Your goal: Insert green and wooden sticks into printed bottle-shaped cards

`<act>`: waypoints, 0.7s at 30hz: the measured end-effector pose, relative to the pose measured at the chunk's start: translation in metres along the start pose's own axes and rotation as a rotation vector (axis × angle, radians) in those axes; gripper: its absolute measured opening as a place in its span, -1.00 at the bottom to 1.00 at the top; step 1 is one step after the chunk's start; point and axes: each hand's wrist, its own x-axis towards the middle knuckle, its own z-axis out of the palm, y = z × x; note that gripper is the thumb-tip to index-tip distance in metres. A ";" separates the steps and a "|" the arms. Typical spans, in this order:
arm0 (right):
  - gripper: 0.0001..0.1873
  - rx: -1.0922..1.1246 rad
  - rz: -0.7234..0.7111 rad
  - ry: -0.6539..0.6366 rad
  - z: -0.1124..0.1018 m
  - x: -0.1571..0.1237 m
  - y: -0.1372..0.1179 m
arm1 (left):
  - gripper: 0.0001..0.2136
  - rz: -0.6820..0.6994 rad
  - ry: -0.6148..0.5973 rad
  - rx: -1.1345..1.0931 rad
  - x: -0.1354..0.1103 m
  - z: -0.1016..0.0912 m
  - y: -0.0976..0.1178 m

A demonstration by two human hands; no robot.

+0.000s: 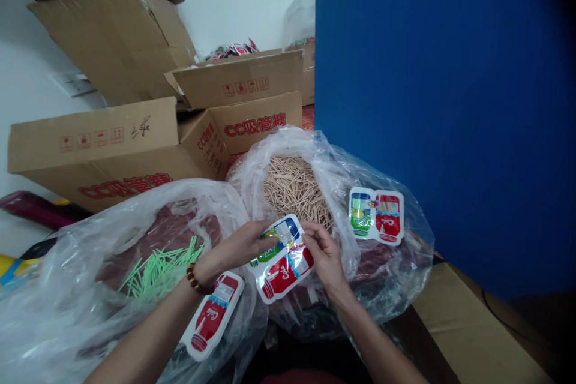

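Blue panel right of the tan sticks; nearside of these, the twin-bottle packet, long axis slanting toward them, gripped by left fingers (green half) and right fingers (stick-side end).

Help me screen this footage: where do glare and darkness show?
Head view: small glints on the held packet; head view: whitish sheen on the clear bags; head view: blackness at the upper right corner, over the blue panel's edge.
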 end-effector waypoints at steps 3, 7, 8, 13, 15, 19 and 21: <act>-0.78 -0.007 -0.003 -0.049 0.000 -0.001 -0.002 | -0.77 -0.058 0.014 -0.080 -0.004 0.003 -0.001; -0.85 -0.028 -0.030 -0.070 -0.001 0.000 -0.003 | -0.78 -0.058 0.013 -0.182 -0.008 0.005 0.000; -0.85 -0.052 -0.045 -0.054 -0.001 0.000 -0.003 | -0.78 -0.049 0.011 -0.208 -0.009 0.006 0.000; -0.81 -0.124 -0.061 -0.074 -0.004 0.004 -0.007 | -0.74 -0.027 -0.023 -0.247 -0.011 0.008 -0.005; -0.84 -0.093 -0.045 -0.112 -0.004 0.006 -0.009 | -0.73 -0.032 -0.020 -0.249 -0.011 0.009 -0.007; -0.90 -0.076 -0.047 -0.118 -0.004 0.007 -0.009 | -0.75 -0.077 0.055 -0.285 -0.011 0.012 -0.011; -0.90 -0.085 -0.057 -0.097 -0.004 0.007 -0.009 | -0.75 -0.089 0.089 -0.335 -0.011 0.015 -0.013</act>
